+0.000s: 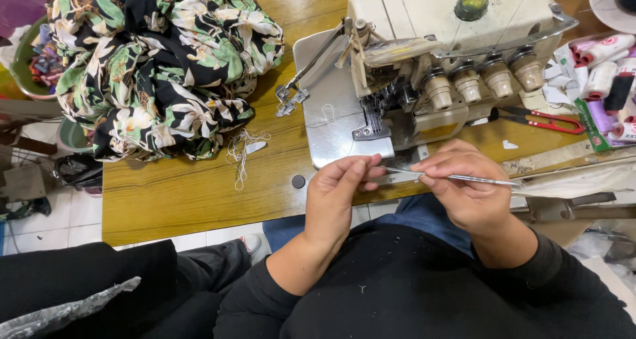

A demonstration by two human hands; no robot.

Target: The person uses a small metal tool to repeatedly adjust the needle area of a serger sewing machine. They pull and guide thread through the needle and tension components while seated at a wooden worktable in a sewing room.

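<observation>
The right hand [467, 190] pinches thin metal tweezers [457, 177] near their middle, fingers closed on them. Their tip reaches the left hand [338, 187], whose fingertips [361, 167] press together there; any thread between them is too fine to see. Both hands hover at the desk [199, 187] edge, before the serger [430, 61].

Floral fabric [159, 67], red snips [540, 120], thread cones [606, 74].

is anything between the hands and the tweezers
No. The right hand already holds the tweezers, and the left hand has its fingertips at their tip. Nothing visible lies between them.
</observation>
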